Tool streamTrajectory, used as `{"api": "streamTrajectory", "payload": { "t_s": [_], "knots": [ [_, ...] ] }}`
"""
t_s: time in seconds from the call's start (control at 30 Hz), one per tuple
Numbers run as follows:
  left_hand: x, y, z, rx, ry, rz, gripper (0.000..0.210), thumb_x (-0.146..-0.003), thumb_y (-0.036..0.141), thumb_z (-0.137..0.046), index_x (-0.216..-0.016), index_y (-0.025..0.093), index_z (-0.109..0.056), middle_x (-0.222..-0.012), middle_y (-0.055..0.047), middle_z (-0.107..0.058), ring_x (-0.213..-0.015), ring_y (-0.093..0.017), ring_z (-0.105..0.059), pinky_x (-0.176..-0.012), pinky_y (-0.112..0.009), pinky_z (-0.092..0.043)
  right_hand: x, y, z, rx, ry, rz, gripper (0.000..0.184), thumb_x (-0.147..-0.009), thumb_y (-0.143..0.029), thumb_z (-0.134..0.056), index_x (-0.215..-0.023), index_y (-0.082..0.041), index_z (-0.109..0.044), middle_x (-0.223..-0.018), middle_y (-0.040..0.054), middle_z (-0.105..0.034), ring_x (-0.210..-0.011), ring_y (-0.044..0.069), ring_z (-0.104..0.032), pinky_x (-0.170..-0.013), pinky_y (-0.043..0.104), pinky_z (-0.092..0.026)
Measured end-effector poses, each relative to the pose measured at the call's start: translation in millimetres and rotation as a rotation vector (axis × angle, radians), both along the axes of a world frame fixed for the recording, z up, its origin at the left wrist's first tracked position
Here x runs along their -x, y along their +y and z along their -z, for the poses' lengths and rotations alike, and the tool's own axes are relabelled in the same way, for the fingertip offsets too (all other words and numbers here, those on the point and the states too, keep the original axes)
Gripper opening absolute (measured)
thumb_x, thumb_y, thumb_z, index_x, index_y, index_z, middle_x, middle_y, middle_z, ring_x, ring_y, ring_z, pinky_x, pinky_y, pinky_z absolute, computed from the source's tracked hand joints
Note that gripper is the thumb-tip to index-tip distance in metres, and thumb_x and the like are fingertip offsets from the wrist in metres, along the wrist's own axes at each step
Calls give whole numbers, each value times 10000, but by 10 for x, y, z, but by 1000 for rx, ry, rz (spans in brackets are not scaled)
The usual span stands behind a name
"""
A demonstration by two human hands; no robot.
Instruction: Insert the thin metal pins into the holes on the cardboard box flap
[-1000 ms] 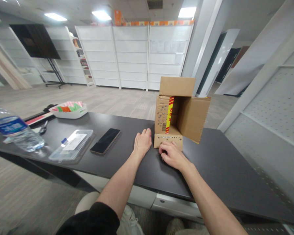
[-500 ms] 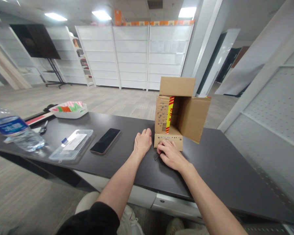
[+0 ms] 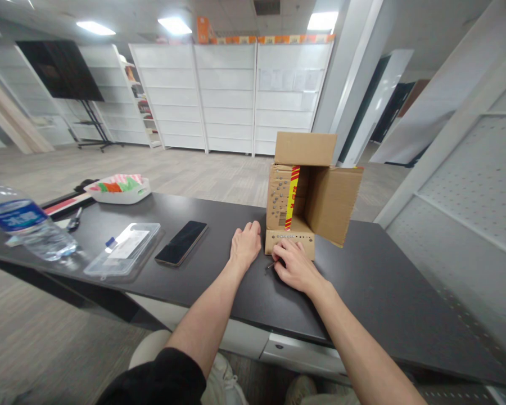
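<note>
Rotation seems under way: the thin metal tool (image 3: 270,265), pinched in the right hand (image 3: 294,264), has been swung within a second from pointing at the near edge of the worktop (image 3: 215,242) to pointing leftward. Its working end is hidden by that hand. The left hand (image 3: 246,245) is rested, loosely curled; whether anything is held cannot be told. Beyond, the lower flap (image 3: 297,234) is dotted with metal heads, below the opened cardboard box (image 3: 303,197).

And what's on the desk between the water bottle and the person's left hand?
In the head view, two things: a clear plastic case, nearer the water bottle, then a dark phone, nearer the left hand.
</note>
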State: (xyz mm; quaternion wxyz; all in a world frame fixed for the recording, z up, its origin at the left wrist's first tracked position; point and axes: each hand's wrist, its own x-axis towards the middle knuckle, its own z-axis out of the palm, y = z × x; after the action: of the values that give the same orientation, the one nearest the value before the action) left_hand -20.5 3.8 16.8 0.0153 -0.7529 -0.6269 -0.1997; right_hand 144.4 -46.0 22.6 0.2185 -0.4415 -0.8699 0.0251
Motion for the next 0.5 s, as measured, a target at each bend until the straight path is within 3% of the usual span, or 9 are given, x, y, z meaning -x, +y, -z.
{"api": "streamTrajectory", "payload": {
  "t_s": [0.5],
  "knots": [
    [-7, -2, -10, 13, -3, -8, 192, -893, 161, -380, -1013, 229, -514, -1019, -51, -590, -847, -187, -579, -831, -336, -389, -135, 162, 126, -122, 390, 132, 48, -828, -217, -489, -788, -209, -515, -776, 36, -598, -727, 182, -540, -685, 294, -399]
  ]
}}
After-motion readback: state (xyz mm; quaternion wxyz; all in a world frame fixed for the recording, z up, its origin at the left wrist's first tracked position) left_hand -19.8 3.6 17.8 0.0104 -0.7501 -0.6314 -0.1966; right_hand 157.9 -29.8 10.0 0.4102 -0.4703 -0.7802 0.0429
